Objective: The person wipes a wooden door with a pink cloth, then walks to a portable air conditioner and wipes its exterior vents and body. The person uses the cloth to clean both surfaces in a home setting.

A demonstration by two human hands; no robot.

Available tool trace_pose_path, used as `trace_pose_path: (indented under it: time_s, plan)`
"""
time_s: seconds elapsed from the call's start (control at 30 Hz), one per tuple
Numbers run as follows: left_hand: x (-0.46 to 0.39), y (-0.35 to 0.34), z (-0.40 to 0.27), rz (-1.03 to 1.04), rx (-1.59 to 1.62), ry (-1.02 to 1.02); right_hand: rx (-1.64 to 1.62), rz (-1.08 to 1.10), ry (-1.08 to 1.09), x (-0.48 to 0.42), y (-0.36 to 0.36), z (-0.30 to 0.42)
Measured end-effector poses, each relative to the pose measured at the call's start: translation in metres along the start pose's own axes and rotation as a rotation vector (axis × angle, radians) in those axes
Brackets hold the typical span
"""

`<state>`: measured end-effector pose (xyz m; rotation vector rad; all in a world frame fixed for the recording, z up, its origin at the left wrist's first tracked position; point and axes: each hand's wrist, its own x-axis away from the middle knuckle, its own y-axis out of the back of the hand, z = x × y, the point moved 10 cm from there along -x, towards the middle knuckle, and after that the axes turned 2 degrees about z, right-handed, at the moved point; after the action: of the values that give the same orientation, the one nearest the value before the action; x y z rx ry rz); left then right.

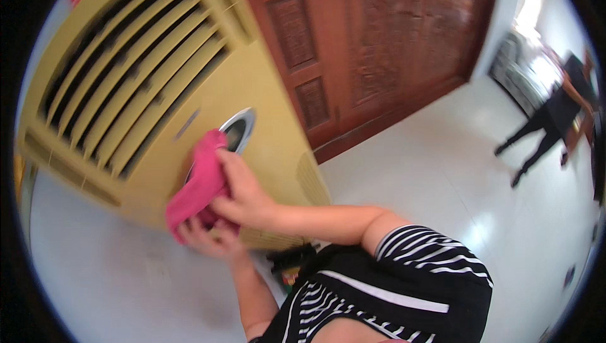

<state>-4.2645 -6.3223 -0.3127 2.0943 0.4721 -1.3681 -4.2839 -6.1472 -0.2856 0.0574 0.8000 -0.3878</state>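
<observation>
Between my two hands is a pink cloth (203, 177), bunched and folded. My right hand (246, 191) grips its right side, thumb and fingers pressed into the folds. Lower down, my left hand (210, 239) holds the bottom end, with its fingers curled around the edge. Just behind the cloth stands a yellowish floor-standing air conditioner (270, 153). The cloth covers part of the oval silver-rimmed panel (244, 127) on its front. Whether the cloth touches that panel I cannot tell. Slatted louvres (137, 73) fill the unit's upper front.
A carved reddish-brown wooden door (378, 35) stands beside the unit. Below my arms is a dark object (291, 260), partly hidden by my clothing. On the right, a person in dark clothes (549, 120) stands on the pale glossy floor (416, 168) near a grey sofa-like piece (516, 73).
</observation>
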Motion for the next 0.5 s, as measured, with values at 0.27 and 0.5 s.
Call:
trace_pose_path:
  time_s: [0.27,0.5]
  plan:
    - [-0.064,-0.063,-0.034,-0.171,-0.352,-0.152,0.63,-0.127,0.326,-0.059,0.016,-0.018]
    - [-0.075,-0.135,-0.066,0.077,-0.347,-0.364,0.622,-0.201,0.137,-0.063,0.069,-0.082]
